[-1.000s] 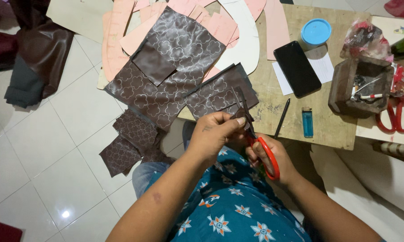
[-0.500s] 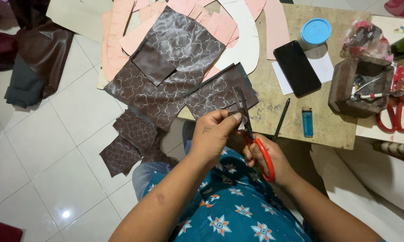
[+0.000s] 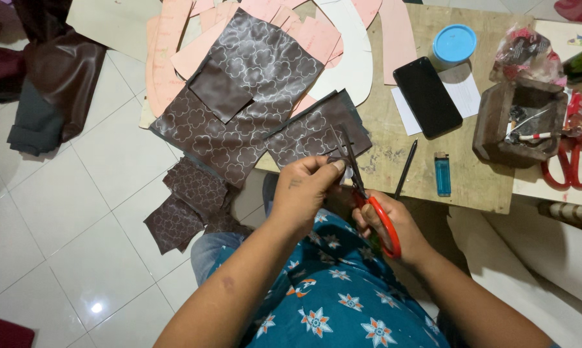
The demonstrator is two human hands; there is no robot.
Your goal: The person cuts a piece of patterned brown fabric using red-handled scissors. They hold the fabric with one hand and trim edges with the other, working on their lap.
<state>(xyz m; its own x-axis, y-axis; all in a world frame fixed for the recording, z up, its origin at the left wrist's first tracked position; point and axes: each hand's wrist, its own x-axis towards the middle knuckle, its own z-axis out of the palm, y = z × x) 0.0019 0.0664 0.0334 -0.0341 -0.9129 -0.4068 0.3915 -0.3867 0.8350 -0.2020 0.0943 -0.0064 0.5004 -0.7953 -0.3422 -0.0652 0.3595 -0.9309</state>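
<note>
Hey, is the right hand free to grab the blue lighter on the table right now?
Probably not at once: the right hand is gripping the red-handled scissors. The blue lighter lies uncovered on the wooden table, just beyond that hand, with nothing between them.

The left hand [image 3: 307,190] pinches a small dark piece [image 3: 344,154] of patterned material, and the right hand [image 3: 394,225] holds red-handled scissors [image 3: 371,206] whose blades meet that piece. Behind them, a wooden table [image 3: 478,174] carries brown patterned sheets [image 3: 239,96], a black phone [image 3: 427,96] and a blue lighter [image 3: 442,174].
</note>
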